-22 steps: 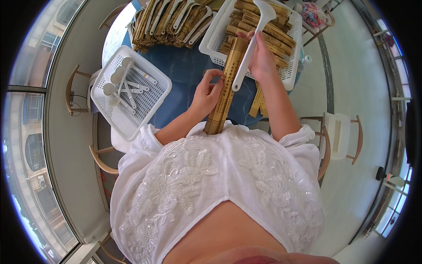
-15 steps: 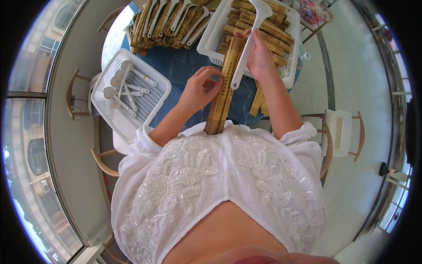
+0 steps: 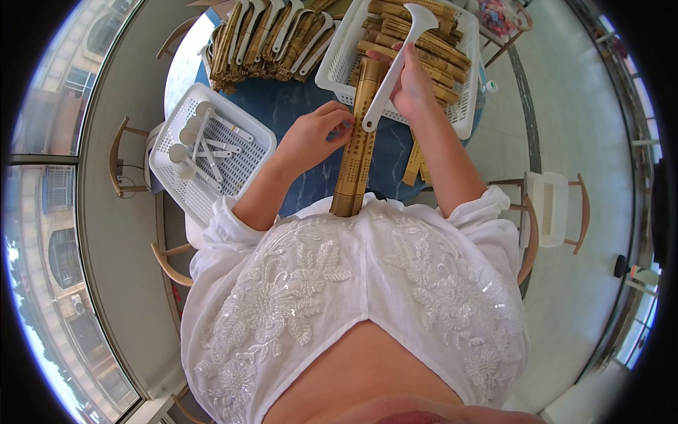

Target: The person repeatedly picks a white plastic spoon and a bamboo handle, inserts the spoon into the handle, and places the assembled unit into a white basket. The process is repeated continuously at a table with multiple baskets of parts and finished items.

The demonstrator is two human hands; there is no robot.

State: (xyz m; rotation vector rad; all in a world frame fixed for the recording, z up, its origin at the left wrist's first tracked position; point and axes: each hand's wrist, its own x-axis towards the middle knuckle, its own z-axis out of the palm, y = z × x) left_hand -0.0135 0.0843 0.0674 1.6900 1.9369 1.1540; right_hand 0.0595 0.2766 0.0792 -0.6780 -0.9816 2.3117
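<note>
My right hand (image 3: 415, 93) is wrapped round a white ladle (image 3: 386, 87), whose bowl end points away from me. Its fingers also reach behind the far end of a long, narrow gold box (image 3: 355, 161) with printed marks. The box's near end rests against my shirt. At the box's left edge, my left hand (image 3: 313, 140) has its fingers curled in and pinched against the side. What the left fingertips hold, beyond the edge of the box, is hidden. The ladle's handle end lies over the box's right side.
A white basket (image 3: 263, 150) with several white spoons stands at the left. Behind the box, another white basket (image 3: 466, 116) holds several gold boxes. Gold packages with white ladles (image 3: 265, 35) are piled at the back left of the blue table (image 3: 282, 106). Chairs (image 3: 530, 233) stand around.
The ladle has turned slightly and its handle end has come nearer, onto the box. My left fingers have closed in further at the box's edge. The box stands a little more upright.
</note>
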